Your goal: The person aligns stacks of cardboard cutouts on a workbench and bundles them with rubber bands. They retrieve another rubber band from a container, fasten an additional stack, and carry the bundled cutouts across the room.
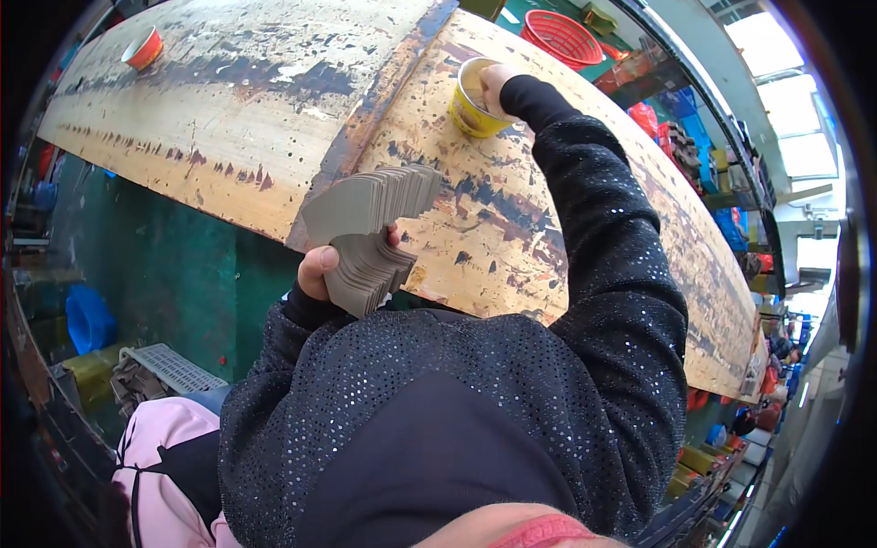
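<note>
My left hand [318, 271] grips a fanned stack of grey cardboard pieces [370, 228], held over the near edge of a worn wooden table [237, 100]. The pieces spread out like a fan up and to the right. My right hand [493, 84] reaches far across the table and dips into a small yellow cup [473, 111]; the fingers are hidden inside the cup, so whether they hold anything is unclear. Both arms wear dark sparkly sleeves.
An orange cup [143, 47] stands at the table's far left corner. A red basket [562, 36] lies beyond the table. Below the table lie a green floor [164, 265], a blue tub [87, 320] and a grey crate [169, 365]. Shelves of coloured goods run along the right.
</note>
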The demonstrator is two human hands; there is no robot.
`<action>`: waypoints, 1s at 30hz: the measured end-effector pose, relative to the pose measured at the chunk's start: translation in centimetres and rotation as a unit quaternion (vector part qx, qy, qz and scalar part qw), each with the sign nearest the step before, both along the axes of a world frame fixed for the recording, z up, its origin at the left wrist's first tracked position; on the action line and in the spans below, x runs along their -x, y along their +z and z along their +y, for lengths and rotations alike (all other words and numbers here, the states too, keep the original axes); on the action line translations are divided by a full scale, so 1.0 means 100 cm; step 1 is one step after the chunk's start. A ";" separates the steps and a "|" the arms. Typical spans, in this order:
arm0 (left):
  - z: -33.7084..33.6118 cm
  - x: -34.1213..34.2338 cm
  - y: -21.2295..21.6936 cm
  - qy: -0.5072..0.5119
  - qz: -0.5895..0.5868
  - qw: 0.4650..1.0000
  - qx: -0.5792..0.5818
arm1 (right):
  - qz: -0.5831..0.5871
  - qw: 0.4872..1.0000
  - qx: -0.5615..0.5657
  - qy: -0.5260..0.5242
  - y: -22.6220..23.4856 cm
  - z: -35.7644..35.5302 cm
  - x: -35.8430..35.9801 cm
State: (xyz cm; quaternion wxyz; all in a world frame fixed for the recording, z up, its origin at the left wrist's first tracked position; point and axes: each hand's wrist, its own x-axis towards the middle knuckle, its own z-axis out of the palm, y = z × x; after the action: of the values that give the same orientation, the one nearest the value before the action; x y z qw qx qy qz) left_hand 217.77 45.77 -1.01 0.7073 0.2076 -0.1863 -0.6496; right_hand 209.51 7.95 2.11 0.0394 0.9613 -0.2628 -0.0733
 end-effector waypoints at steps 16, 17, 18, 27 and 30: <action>-0.039 0.021 0.028 -0.069 -0.057 0.995 0.048 | -0.491 0.855 -0.169 -0.003 0.005 0.042 0.089; -0.038 0.030 0.022 -0.028 -0.052 0.998 0.030 | -0.373 0.916 -0.132 -0.062 0.033 0.090 0.090; -0.047 0.041 0.028 -0.073 -0.042 0.995 0.046 | -0.343 0.922 -0.167 -0.058 0.012 0.102 0.111; -0.090 0.175 0.042 -0.296 -0.048 0.952 0.069 | -0.527 0.553 -0.583 -0.277 0.001 0.232 0.286; -0.098 0.247 0.044 -0.362 -0.078 0.921 0.123 | -0.611 0.446 -0.577 -0.308 0.001 0.259 0.356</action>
State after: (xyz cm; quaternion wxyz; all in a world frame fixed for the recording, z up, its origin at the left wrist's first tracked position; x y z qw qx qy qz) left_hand 193.04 35.96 3.42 0.4272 0.0869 -0.3816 -0.8151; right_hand 173.93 33.80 2.25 -0.7200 0.4157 -0.3952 0.3906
